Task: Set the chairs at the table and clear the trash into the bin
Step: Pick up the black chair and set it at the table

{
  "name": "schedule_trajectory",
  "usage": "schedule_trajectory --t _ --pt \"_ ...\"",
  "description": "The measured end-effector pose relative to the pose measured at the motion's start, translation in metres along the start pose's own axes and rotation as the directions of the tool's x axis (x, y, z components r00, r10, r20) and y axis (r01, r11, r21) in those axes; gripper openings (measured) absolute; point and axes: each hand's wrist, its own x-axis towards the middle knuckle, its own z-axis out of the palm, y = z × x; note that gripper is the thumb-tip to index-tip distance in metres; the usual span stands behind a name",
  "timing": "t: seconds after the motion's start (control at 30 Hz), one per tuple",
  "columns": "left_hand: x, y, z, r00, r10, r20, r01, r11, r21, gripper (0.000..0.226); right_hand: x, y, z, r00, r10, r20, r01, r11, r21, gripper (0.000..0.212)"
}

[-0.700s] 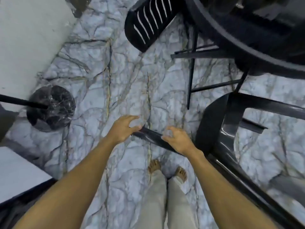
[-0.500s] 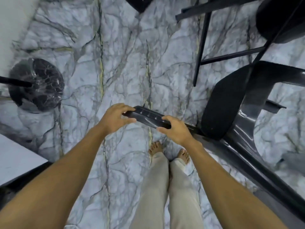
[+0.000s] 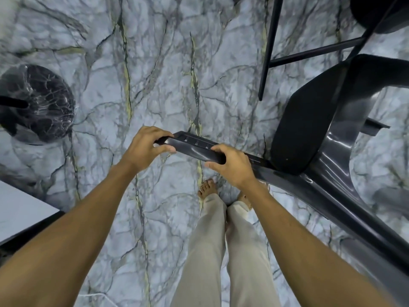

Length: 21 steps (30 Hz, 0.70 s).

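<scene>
1. Centrally, the left hand [image 3: 145,149] and the right hand [image 3: 232,167] both gripped the top rail [image 3: 194,147] of the dark chair [image 3: 309,129], fingers curled over it and thumbs on its near side. The chair's seat and arm filled the right of the frame.
2. Judged from this hold, the step was moving the chair toward its place. An even two-handed pull with the rail level would probably stop it twisting or scraping the marble floor [image 3: 155,63].
3. Bare feet [image 3: 207,188] stood just below the rail at lower centre, so the chair's legs ought to be kept off the toes.
4. Thin black legs and crossbars [image 3: 269,47] stood in the upper right, near the seat, and looked the likeliest snag. Whether they belonged to the table or to another chair could not be told.
5. A round dark marble base [image 3: 37,103] lay at the left edge and a white slab [image 3: 20,209] at lower left, both well apart from the chair.
6. No trash or bin showed.
</scene>
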Motion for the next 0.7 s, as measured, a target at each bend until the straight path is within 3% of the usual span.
schedule_trajectory --t 0.23,0.4,0.57,0.7 --pt "-0.032 0.036 -0.004 0.996 0.052 -0.069 -0.051 0.998 0.028 0.051 -0.030 -0.022 -0.013 0.998 -0.056 0.012 0.055 0.998 0.027 0.053" --pt "-0.064 0.096 -0.024 0.971 0.082 -0.226 -0.084 0.996 0.002 0.047 -0.074 -0.036 -0.038 0.991 -0.118 -0.068 0.123 0.990 0.064 0.048" --pt "-0.098 0.134 -0.073 0.965 0.112 -0.236 -0.153 0.975 -0.161 0.041 -0.113 -0.052 -0.067 0.984 -0.161 -0.076 0.169 0.979 0.115 0.047" --pt "-0.127 0.153 -0.113 0.977 0.030 -0.212 -0.104 0.931 -0.349 0.037 -0.144 -0.074 -0.087 0.976 -0.201 -0.083 0.213 0.962 0.168 0.043"
